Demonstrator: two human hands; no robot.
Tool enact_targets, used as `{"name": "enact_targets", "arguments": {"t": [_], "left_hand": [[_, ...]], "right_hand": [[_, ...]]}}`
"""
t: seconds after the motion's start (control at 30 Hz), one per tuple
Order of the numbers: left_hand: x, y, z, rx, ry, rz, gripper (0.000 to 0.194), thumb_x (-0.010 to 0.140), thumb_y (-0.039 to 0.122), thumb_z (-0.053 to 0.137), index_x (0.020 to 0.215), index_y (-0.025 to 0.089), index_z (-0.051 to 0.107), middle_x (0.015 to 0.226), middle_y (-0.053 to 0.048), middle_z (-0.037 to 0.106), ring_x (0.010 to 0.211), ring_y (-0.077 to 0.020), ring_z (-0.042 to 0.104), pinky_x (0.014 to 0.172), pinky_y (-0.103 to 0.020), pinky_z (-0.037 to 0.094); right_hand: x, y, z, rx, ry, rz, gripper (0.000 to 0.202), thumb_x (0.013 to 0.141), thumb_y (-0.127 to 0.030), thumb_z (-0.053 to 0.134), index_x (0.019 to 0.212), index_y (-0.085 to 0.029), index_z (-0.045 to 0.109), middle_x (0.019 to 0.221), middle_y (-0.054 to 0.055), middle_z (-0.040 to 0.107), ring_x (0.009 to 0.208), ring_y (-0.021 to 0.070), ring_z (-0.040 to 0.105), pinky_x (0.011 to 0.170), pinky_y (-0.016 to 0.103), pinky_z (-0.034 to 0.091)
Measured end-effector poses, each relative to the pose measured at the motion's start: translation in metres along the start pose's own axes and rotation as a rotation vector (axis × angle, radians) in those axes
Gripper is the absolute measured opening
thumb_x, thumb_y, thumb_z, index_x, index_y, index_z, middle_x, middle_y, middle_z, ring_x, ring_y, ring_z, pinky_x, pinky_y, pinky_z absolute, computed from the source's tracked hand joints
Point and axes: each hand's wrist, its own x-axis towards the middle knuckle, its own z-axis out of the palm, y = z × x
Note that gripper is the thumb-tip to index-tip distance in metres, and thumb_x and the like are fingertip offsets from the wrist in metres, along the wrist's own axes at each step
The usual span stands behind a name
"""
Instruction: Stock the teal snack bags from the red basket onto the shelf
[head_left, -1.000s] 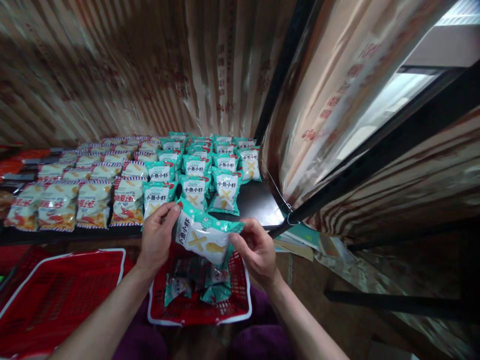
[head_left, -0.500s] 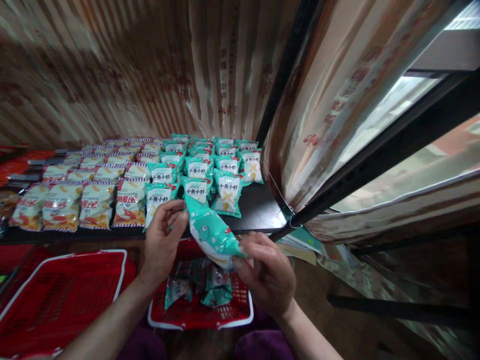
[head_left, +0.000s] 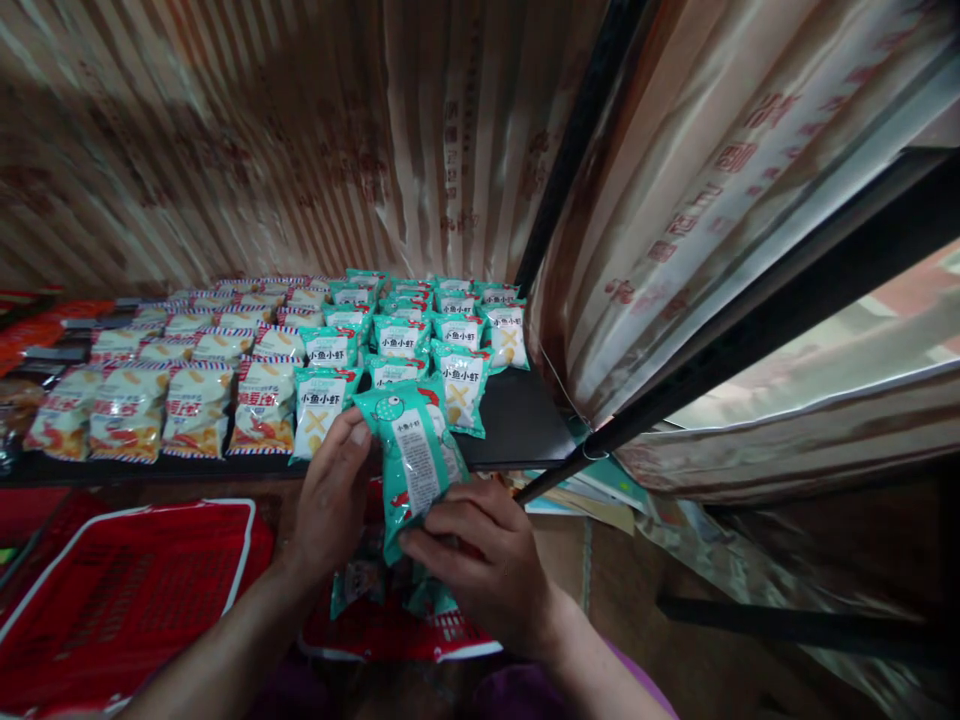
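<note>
A teal snack bag [head_left: 417, 455] is held up in front of the shelf, its printed back side facing me. My right hand [head_left: 484, 555] pinches the bag's lower right edge. At its upper left corner my left hand [head_left: 334, 490] grips it between thumb and fingers; part of the thumb is hidden. Just behind stand rows of matching teal bags [head_left: 461, 385] on the black shelf [head_left: 521, 420]. Below my hands sits a red basket [head_left: 405, 640] with a white rim, partly covered by my hands, holding several more teal bags [head_left: 358, 585].
White snack bags with striped edges [head_left: 259, 410] fill the shelf's middle left, with orange packs [head_left: 64, 330] farther left. A second red basket [head_left: 142, 590] stands at lower left. Black metal posts [head_left: 675, 370] and a patterned curtain [head_left: 690, 200] border the right side.
The bag has turned from lying slanted sideways to upright, its back now facing me. My right hand has moved left and slightly down with it.
</note>
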Motion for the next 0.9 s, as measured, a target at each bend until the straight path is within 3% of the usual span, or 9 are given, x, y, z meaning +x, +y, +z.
{"name": "enact_targets", "arguments": {"t": [0.13,0.33,0.43,0.53,0.67,0.77,0.9], "left_hand": [[0.003,0.002,0.004,-0.044,-0.112,-0.054,0.04,0.076,0.04,0.069,0.111,0.025,0.056,0.094,-0.003,0.069,0.086,-0.0201,0.064,0.067,-0.027,0.05],[0.006,-0.004,0.003,-0.082,-0.063,-0.062,0.04,0.077,0.034,0.068,0.111,0.026,0.049,0.09,0.001,0.068,0.075,-0.0143,0.063,0.054,-0.019,0.043],[0.007,0.0,0.003,-0.077,0.015,-0.045,0.041,0.076,0.034,0.068,0.111,0.025,0.049,0.079,0.003,0.065,0.063,-0.0115,0.059,0.05,-0.019,0.04],[0.008,0.007,0.004,-0.103,0.083,-0.027,0.039,0.075,0.034,0.067,0.108,0.024,0.05,0.074,0.004,0.063,0.057,-0.0102,0.055,0.051,-0.019,0.038],[0.009,0.014,0.006,-0.133,0.129,0.014,0.032,0.073,0.032,0.068,0.098,0.023,0.051,0.07,0.006,0.059,0.055,-0.0093,0.049,0.053,-0.02,0.036],[0.009,0.014,0.007,-0.123,0.127,0.012,0.029,0.074,0.032,0.067,0.096,0.024,0.05,0.07,0.007,0.057,0.052,-0.008,0.045,0.052,-0.02,0.034],[0.008,0.009,0.01,-0.113,0.121,-0.024,0.037,0.071,0.032,0.069,0.101,0.024,0.048,0.08,0.004,0.062,0.058,-0.0102,0.051,0.055,-0.021,0.037]], "right_hand": [[-0.005,0.005,0.01,-0.002,-0.064,0.039,0.014,0.087,-0.013,0.057,0.087,-0.021,0.068,0.073,0.0,0.066,0.077,0.0152,0.055,0.071,0.029,0.044],[-0.007,0.003,0.018,0.011,-0.072,0.065,0.013,0.086,-0.013,0.059,0.094,-0.02,0.066,0.078,0.002,0.068,0.081,0.0164,0.056,0.076,0.031,0.046],[-0.008,0.003,0.019,0.051,0.016,0.147,0.009,0.084,-0.013,0.059,0.09,-0.019,0.062,0.077,0.003,0.067,0.075,0.016,0.057,0.072,0.03,0.046],[-0.011,0.005,0.019,0.108,0.064,0.341,0.012,0.085,-0.019,0.055,0.073,-0.02,0.054,0.06,-0.001,0.057,0.057,0.0129,0.051,0.057,0.026,0.039],[-0.015,0.008,0.021,0.294,-0.093,0.646,0.036,0.089,-0.031,0.052,0.055,-0.02,0.044,0.048,-0.004,0.042,0.046,0.0094,0.041,0.048,0.025,0.029],[-0.013,0.008,0.022,0.686,-0.151,0.915,0.033,0.089,-0.044,0.051,0.066,-0.02,0.051,0.054,-0.002,0.052,0.047,0.0097,0.046,0.045,0.023,0.033],[-0.009,0.008,0.022,1.007,-0.075,1.121,0.03,0.084,-0.05,0.057,0.079,-0.02,0.057,0.062,-0.002,0.059,0.045,0.0095,0.05,0.037,0.02,0.033]]}}
